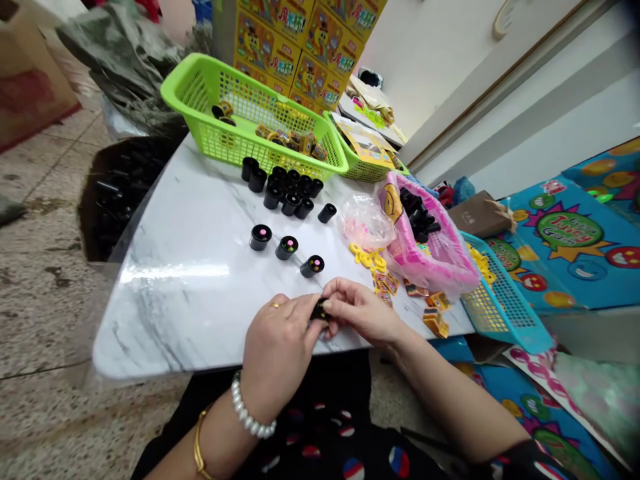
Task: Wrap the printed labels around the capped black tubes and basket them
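Observation:
Close to the table's front edge, my left hand (285,333) has its fingers wrapped round a small black cup (319,309). My right hand (355,308) pinches at the same cup, its thumb and fingers on the rim; a bit of yellow-green shows inside. Just beyond stand three black cups in a slanting row: one (261,237), another (287,247) and the nearest (313,266), each with small coloured pieces in it. Farther back, several more black cups (291,204) are grouped upright. My fingers partly hide the held cup.
A green basket (200,133) holding wrapped cups stands at the back of the white table (170,320). To the right are a clear bag (367,227), yellow rings (370,257), a pink basket (455,270) of black parts, printed wrappers (435,322) and a blue basket (525,333).

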`<state>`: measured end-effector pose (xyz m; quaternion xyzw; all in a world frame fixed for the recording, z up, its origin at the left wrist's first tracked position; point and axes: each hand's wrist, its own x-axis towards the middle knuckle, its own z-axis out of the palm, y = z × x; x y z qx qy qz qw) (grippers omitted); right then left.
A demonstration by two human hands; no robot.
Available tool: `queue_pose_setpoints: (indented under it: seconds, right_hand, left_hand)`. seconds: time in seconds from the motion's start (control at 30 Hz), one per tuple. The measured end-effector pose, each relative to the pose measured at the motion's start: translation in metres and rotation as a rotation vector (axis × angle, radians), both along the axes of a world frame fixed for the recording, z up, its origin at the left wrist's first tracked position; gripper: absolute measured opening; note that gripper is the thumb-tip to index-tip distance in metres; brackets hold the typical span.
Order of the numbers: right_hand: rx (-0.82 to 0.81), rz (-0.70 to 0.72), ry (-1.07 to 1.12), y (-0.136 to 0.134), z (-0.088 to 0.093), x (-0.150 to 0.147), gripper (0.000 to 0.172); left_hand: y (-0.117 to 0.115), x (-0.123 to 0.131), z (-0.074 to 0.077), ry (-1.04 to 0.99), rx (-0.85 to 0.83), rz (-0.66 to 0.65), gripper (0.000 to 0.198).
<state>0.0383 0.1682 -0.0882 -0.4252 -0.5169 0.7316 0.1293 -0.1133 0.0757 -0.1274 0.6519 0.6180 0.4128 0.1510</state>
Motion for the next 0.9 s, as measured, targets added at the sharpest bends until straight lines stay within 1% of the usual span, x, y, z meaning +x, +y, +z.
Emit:
queue_pose_setpoints:
  seconds: [0.1,0.3,0.43,0.57,0.7,0.8,0.9]
  right_hand:
    - [0.082,0.027,-0.053,-0.002,-0.002,-0.004,0.045]
    - [0.036,-0.006,0.023,0.0,-0.008,-0.007,0.044]
    - [0.035,-0.021,0.055,-0.001,-0.012,-0.009,0.045]
    - [0.134,-0.027,0.028,-0.009,-0.012,-0.016,0.039]
    - [0.252,-0.089,-0.063,-0.017,-0.009,-0.024,0.028]
    - [0.229,-0.086,-0.056,-0.016,-0.011,-0.025,0.027]
    - [0.172,-0.059,0.039,-0.015,-0.014,-0.019,0.034]
  left_hand:
    - [0.0,-0.001,0.001,0.009,0.003,-0.005,0.024]
    - [0.001,-0.002,0.006,0.029,0.012,0.002,0.03]
    - [0.0,-0.005,0.011,0.061,-0.019,0.021,0.037]
    - [-0.002,-0.011,0.014,0.06,-0.026,-0.001,0.036]
    - [-0.003,-0.017,0.01,0.083,-0.003,-0.058,0.032]
    - [-0.002,-0.021,0.005,0.076,0.001,-0.071,0.032]
    - [-0.001,-0.026,0.003,0.057,0.001,-0.048,0.03]
